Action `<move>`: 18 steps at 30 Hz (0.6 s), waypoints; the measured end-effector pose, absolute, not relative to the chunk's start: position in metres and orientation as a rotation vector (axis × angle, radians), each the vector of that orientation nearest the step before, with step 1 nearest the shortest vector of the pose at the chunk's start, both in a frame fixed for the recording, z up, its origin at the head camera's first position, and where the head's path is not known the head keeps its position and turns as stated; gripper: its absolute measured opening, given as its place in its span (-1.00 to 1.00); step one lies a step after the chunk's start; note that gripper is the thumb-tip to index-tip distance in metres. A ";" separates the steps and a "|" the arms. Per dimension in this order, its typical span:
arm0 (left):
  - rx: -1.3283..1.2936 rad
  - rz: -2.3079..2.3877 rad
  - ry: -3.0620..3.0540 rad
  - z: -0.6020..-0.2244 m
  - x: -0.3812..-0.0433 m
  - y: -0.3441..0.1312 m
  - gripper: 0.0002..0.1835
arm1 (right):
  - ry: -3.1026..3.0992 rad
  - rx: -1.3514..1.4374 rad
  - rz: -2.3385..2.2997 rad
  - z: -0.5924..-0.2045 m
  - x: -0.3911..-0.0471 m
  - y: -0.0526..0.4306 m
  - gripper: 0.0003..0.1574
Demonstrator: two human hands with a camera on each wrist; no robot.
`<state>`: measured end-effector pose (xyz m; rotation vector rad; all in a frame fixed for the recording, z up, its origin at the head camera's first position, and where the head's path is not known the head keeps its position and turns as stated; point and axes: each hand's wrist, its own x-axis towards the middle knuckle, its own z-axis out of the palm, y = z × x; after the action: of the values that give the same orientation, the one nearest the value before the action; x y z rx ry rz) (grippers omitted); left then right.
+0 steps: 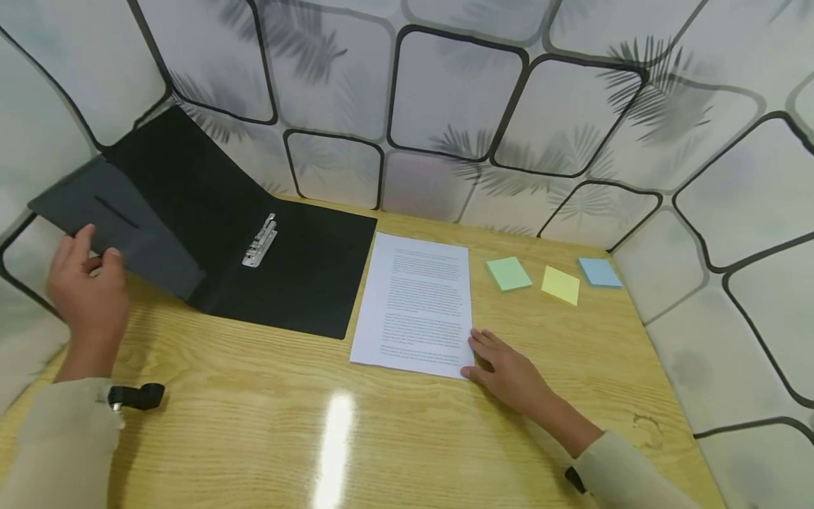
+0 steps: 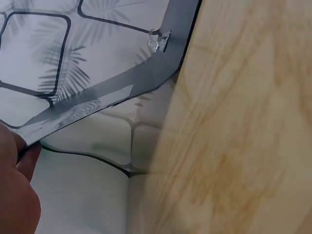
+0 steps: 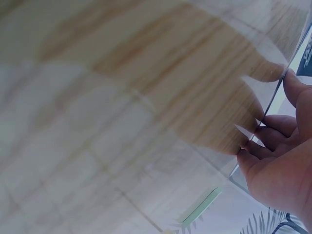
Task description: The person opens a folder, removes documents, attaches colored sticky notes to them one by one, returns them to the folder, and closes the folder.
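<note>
A black ring-clip folder (image 1: 318, 261) lies opened out on the left part of the table, its metal clip (image 1: 260, 242) showing near the spine. My left hand (image 1: 92, 297) pinches the edge of the raised folder cover (image 2: 97, 103), which slants up off the table and has a grey inner pocket (image 1: 127, 219). Beside the folder is a printed white paper stack (image 1: 422, 304); whether it is more than one sheet is hard to tell. At its lower right edge, my right hand (image 1: 511, 375) touches the paper with relaxed fingertips (image 3: 251, 148).
Green (image 1: 509, 273), yellow (image 1: 560, 285) and blue (image 1: 600, 272) sticky-note pads lie right of the paper. Patterned walls (image 1: 445, 85) close in the wooden table (image 1: 254, 424) at the back and sides.
</note>
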<state>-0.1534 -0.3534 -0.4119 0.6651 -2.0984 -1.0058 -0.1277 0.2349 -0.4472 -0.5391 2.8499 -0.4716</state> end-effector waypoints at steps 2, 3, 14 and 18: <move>0.726 -1.015 -2.103 -0.409 -0.153 -0.352 -0.49 | 2.848 -0.539 -0.479 -0.447 -0.128 0.234 -0.10; 0.759 -1.021 -2.102 -0.408 -0.154 -0.351 -0.49 | 2.847 -0.540 -0.480 -0.446 -0.127 0.234 -0.10; 0.871 -0.947 -1.913 -0.400 -0.164 -0.345 -0.56 | 2.860 -0.566 -0.508 -0.444 -0.127 0.235 -0.12; 0.912 -0.971 -1.892 -0.396 -0.167 -0.340 -0.56 | 2.858 -0.561 -0.500 -0.446 -0.127 0.235 -0.12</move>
<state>-0.1665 -0.3400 -0.3962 0.9118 -1.8924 -0.9706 -0.1268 0.2346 -0.4456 -0.5606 2.8576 -0.5001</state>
